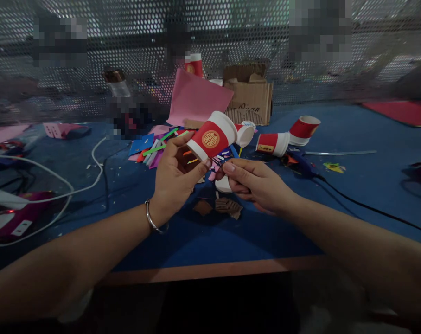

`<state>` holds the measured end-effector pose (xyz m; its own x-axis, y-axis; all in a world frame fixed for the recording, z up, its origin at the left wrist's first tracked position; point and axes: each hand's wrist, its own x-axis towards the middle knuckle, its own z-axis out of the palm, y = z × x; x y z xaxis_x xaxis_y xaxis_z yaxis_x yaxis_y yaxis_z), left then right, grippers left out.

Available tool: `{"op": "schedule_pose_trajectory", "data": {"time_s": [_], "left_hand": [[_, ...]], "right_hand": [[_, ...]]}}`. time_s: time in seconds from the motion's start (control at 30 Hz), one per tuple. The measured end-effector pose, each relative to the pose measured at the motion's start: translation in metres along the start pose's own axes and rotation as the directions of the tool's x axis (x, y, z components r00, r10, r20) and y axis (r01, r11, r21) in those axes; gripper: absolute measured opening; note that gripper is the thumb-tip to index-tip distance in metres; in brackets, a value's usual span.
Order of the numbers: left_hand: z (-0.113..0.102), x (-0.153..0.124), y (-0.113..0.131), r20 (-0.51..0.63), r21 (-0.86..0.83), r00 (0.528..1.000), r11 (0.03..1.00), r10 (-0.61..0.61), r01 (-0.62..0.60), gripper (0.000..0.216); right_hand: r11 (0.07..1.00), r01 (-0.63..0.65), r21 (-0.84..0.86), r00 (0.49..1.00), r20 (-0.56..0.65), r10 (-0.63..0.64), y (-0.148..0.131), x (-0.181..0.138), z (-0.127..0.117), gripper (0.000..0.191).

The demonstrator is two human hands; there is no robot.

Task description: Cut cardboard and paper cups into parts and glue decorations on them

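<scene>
Left hand (pixel 175 174) grips red-and-white paper cup (pixel 213 137), long axis tilted up-right. Right hand (pixel 257 185) just below, curled on small white piece (pixel 224 185).

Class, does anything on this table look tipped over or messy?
Two red-and-white paper cups lie tipped over on the blue table beyond the right hand, and coloured paper strips lie scattered past the left hand.
</scene>
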<state>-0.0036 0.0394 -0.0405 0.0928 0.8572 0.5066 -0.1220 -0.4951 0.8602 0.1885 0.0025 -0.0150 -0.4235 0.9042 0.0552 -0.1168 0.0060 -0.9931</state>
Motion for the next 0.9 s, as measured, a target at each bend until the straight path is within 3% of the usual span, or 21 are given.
{"op": "schedule_pose_trajectory", "data": {"time_s": [0.23, 0.43, 0.9], "left_hand": [[-0.0015, 0.0019, -0.0014, 0.015, 0.067, 1.0, 0.998, 0.013, -0.014, 0.059], [0.0022, -0.0016, 0.0027, -0.003, 0.024, 1.0, 1.0, -0.02, 0.02, 0.053], [-0.0029, 0.0031, -0.0026, 0.012, 0.127, 0.998, 0.989, 0.069, -0.07, 0.053]], "right_hand": [[0.999, -0.038, -0.003, 0.999, -0.036, 0.038, 0.0031, 0.0013, -0.0016, 0.049], [0.999, -0.039, 0.019, 0.998, -0.048, 0.04, 0.0061, 0.0, 0.0008, 0.047], [0.995, -0.08, 0.056, 0.994, -0.073, 0.084, 0.0077, 0.0, 0.0033, 0.049]]}}
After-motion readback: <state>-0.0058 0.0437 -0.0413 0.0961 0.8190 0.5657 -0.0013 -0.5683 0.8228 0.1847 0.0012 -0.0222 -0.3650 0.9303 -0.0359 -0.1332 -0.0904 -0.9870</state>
